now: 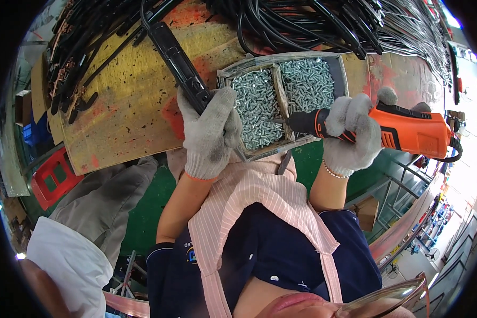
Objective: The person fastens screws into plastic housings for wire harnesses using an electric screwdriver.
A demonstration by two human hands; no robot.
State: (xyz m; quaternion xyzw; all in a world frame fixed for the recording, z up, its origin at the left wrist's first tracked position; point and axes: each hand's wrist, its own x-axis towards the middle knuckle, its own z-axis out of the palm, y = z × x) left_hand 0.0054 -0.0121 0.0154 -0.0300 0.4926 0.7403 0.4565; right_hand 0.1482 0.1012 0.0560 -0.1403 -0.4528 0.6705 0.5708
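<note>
My left hand (209, 135), in a greyish-white knit glove, is closed around the lower end of a long, narrow black plastic housing (174, 55). A black cable runs from the housing's far end. My right hand (355, 130), gloved alike, grips an orange and black electric screwdriver (416, 132). Its black nose points left, over a divided tray (277, 85). Small silvery screws (254, 103) fill much of both compartments. The thin bit shows faintly against the screws; whether it carries one is too small to tell.
The worn yellow tabletop (122, 111) has red patches. Bundles of black cables (281, 24) lie along its far side, with more black parts (71, 63) at the far left. A red plastic stool (53, 177) and another person's white sleeve (69, 265) are at left.
</note>
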